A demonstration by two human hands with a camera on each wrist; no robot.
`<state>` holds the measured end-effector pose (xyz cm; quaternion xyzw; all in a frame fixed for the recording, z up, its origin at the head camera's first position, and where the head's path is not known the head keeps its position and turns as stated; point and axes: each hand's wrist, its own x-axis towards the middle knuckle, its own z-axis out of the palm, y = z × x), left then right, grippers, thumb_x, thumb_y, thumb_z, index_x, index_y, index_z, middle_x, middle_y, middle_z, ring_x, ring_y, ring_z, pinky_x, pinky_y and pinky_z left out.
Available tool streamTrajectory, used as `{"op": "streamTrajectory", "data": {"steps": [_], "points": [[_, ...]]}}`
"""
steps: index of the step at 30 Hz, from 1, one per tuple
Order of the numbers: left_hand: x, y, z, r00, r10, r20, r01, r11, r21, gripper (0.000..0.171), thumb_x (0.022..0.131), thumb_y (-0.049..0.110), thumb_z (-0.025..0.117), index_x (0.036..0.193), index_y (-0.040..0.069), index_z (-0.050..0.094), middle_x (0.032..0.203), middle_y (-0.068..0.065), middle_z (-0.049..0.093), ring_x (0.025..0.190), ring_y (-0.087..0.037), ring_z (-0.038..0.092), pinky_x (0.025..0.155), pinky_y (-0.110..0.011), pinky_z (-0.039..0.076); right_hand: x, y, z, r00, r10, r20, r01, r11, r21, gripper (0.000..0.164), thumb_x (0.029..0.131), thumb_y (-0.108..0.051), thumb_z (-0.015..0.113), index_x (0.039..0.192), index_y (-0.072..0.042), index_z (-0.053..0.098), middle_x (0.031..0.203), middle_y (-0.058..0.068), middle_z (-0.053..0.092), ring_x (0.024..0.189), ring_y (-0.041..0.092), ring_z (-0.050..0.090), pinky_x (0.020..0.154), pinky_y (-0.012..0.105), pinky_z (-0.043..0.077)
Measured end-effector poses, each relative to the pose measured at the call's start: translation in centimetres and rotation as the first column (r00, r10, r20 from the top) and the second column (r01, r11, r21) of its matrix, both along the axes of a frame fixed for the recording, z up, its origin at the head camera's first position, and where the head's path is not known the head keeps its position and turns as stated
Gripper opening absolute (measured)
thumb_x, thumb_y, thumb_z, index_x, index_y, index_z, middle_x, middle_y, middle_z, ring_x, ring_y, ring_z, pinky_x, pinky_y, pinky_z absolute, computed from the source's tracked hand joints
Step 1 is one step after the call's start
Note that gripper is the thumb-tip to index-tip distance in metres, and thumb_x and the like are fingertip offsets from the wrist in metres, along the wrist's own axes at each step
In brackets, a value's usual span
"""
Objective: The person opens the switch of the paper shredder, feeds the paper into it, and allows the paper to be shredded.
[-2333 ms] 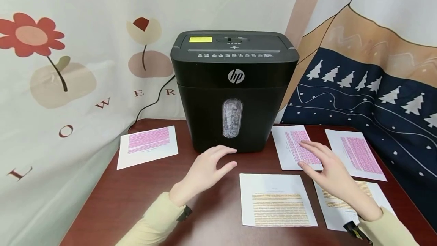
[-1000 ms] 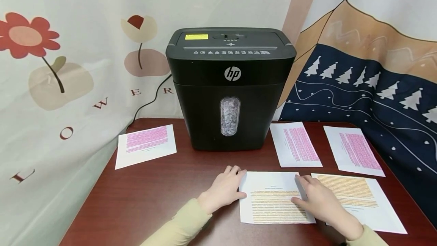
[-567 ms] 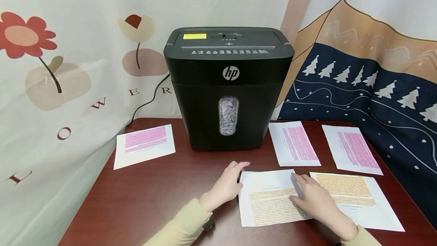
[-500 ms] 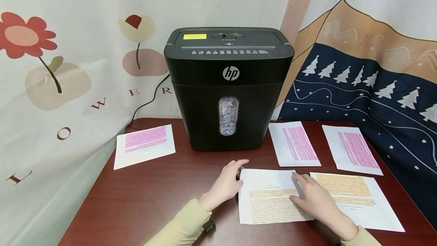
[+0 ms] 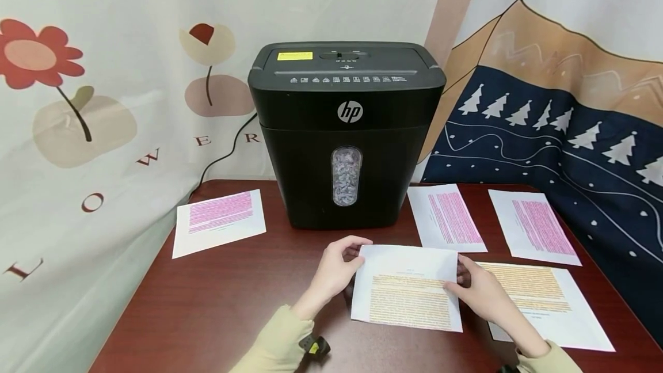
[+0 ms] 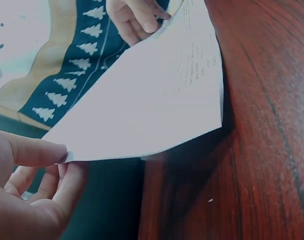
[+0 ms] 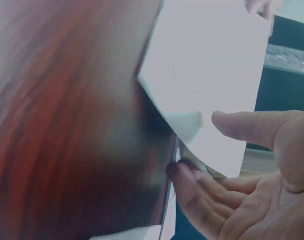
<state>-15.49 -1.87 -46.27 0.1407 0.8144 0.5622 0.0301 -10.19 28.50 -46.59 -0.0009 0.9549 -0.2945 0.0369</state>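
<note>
A white sheet of paper with orange-highlighted lines of print is raised off the tabletop and tilted between my two hands. My left hand pinches its far left corner; in the left wrist view the thumb lies on top and the fingers are beneath. At the right edge my right hand holds the sheet, thumb over the front and fingers behind. Beyond the sheet stands a black paper shredder with a slot on top and a window showing shredded paper.
Another orange-marked sheet lies right of my right hand, partly behind it. Pink-marked sheets lie at the left, right of the shredder and far right. A black cord runs left from the shredder across the wooden table's back.
Both hands came down from above the table to the orange-marked sheet's sides. The sheet has since lifted off the table and shifted slightly left and toward the shredder.
</note>
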Motion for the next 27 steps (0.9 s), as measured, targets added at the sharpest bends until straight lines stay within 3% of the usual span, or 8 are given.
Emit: {"op": "streamTrajectory", "data": {"steps": [5,11,19,24,27], "points": [[-0.1,-0.8,0.1,0.999,0.026,0.035,-0.029,0.995,0.095,0.032,0.092,-0.008,0.064,0.119,0.004,0.076,0.11,-0.019,0.075,0.095,-0.017,0.068,0.083,-0.02,0.053,-0.3,-0.3,0.5,0.999,-0.024,0.028,0.029,0.983,-0.182,0.046,0.095,-0.006,0.071,0.133,0.016,0.057,0.11,0.022,0.074,0.089,0.016,0.071,0.07,0.02,0.056],[-0.1,-1.8,0.1,0.995,0.031,0.095,-0.047,0.983,0.176,0.035,0.093,-0.004,0.069,0.128,0.001,0.07,0.12,-0.022,0.074,0.104,-0.027,0.072,0.083,-0.018,0.054,-0.4,-1.0,1.0,0.997,-0.073,-0.025,0.063,0.954,-0.295,0.03,0.098,0.001,0.066,0.126,0.012,0.064,0.106,0.02,0.075,0.082,0.0,0.064,0.069,0.019,0.057],[-0.2,-3.4,0.3,0.994,0.019,0.104,-0.033,0.99,0.138,0.047,0.091,-0.001,0.074,0.137,0.0,0.064,0.119,-0.025,0.074,0.102,-0.03,0.075,0.078,-0.02,0.055,-0.2,-1.7,1.7,0.99,-0.099,-0.104,0.051,0.92,-0.388,0.019,0.099,-0.002,0.067,0.116,0.007,0.065,0.097,0.012,0.074,0.074,-0.003,0.06,0.067,0.021,0.056],[-0.3,-4.2,0.9,0.997,0.029,0.074,-0.034,0.997,0.065,0.028,0.093,0.002,0.073,0.121,-0.002,0.07,0.109,-0.022,0.077,0.097,-0.026,0.076,0.079,-0.02,0.056,-0.2,-2.4,2.0,0.976,-0.129,-0.175,0.038,0.894,-0.447,0.012,0.099,-0.002,0.067,0.108,0.006,0.064,0.088,-0.002,0.071,0.076,-0.003,0.061,0.069,0.02,0.057],[-0.4,-4.7,1.3,0.999,0.05,0.018,-0.051,0.998,0.029,0.015,0.094,0.002,0.073,0.109,-0.001,0.074,0.102,-0.018,0.078,0.093,-0.023,0.076,0.079,-0.02,0.056,-0.3,-3.0,2.3,0.962,-0.137,-0.238,0.009,0.882,-0.471,0.009,0.099,-0.001,0.067,0.105,0.006,0.064,0.083,-0.011,0.067,0.077,-0.003,0.062,0.07,0.018,0.055]]}}
